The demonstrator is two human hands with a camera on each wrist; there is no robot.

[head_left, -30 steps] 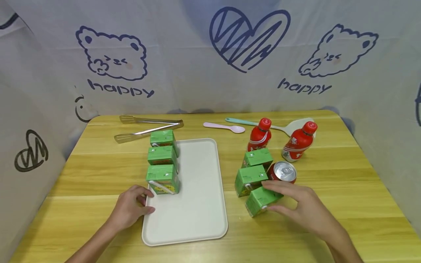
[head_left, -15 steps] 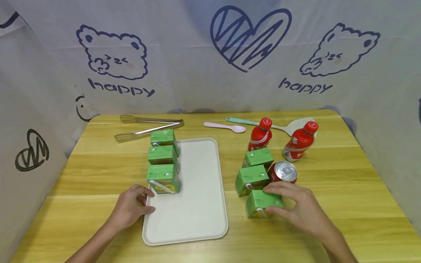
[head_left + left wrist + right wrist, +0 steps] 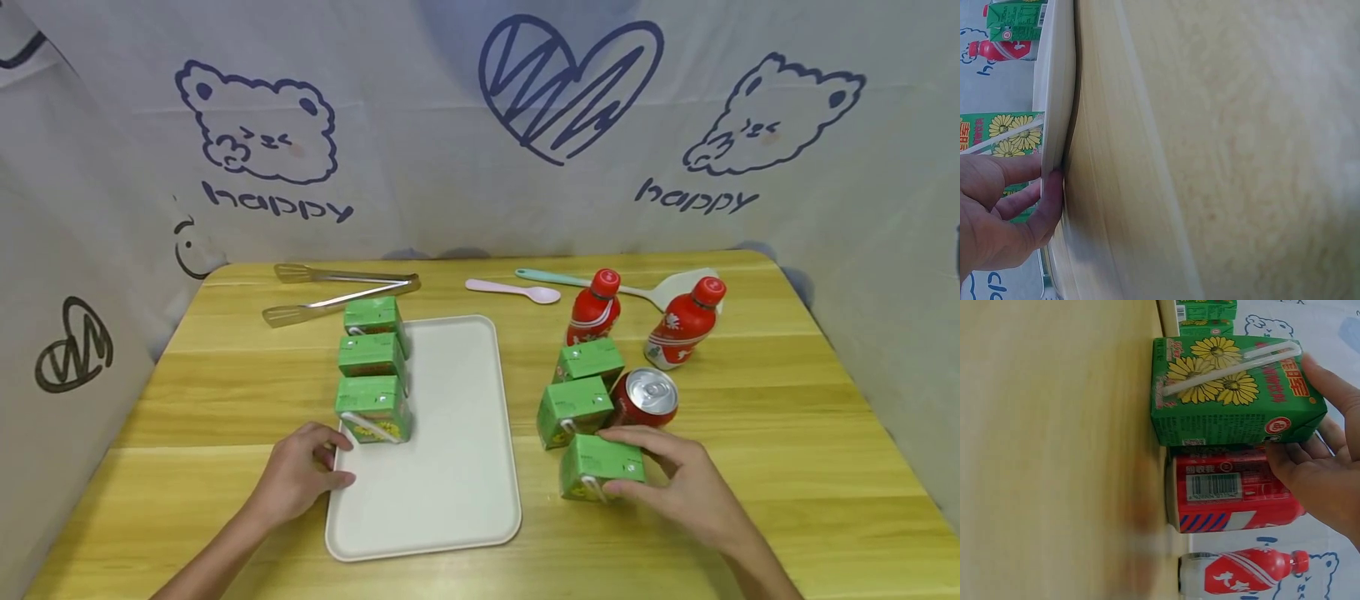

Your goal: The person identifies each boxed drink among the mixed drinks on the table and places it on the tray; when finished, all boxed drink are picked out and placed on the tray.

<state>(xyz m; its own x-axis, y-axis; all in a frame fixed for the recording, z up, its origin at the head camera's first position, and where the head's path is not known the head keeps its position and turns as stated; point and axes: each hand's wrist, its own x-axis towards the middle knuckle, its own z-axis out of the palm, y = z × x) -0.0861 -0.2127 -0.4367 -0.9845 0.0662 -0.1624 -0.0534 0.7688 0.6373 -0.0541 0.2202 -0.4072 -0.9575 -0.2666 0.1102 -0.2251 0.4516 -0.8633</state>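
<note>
My left hand point(image 3: 300, 467) holds the left rim of a white tray point(image 3: 442, 492); the left wrist view shows its fingers at the tray's edge point(image 3: 1059, 81). Along the tray's upper left side stand three green drink cartons point(image 3: 371, 400) in a row. My right hand point(image 3: 678, 483) grips another green drink carton point(image 3: 600, 458) from its right side, thumb in front and fingers behind. In the right wrist view this carton point(image 3: 1229, 394) stands upright with a straw across its flower-printed front. Two more green cartons point(image 3: 573, 404) stand just behind it.
A red drink can point(image 3: 648, 396) stands behind my right hand, with two red bottles point(image 3: 678, 329) farther back. Metal tongs point(image 3: 337, 292), a pink spoon point(image 3: 517, 290) and a spatula point(image 3: 671, 287) lie along the back of the wooden table point(image 3: 772, 400). A printed cloth hangs behind.
The carton in my right hand has turned to stand straighter and shifted slightly toward me, a little apart from the carton behind. My left hand and the tray have stayed put.
</note>
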